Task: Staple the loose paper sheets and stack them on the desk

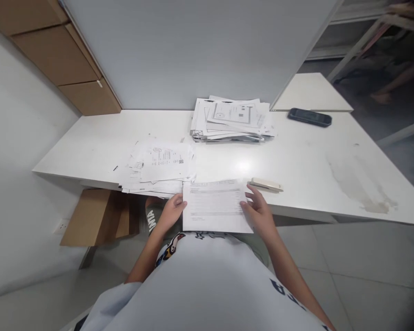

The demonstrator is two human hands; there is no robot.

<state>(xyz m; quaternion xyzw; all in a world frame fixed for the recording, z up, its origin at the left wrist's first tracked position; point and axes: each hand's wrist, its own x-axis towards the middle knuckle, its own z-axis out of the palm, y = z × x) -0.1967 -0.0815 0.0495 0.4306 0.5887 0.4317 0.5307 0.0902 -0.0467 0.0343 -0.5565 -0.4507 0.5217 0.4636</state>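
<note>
Printed paper sheets (217,207) lie between my hands at the table's front edge, partly over it. My left hand (174,210) pinches their left edge, fingers curled beneath. On the right edge, my right hand (258,211) grips the sheets with its thumb on top. Just beyond the right fingertips is a long cream-coloured stapler-like object (266,185). To the left of the sheets sits a loose spread of printed papers (163,163). How many sheets I hold cannot be made out.
A thick stack of papers (232,119) stands at the back against a grey panel (200,50). A dark phone (309,117) lies on the white table (296,161) at right. Cardboard boxes (55,53) rise at left, with an open carton (89,216) below. A person's foot (381,97) shows far right.
</note>
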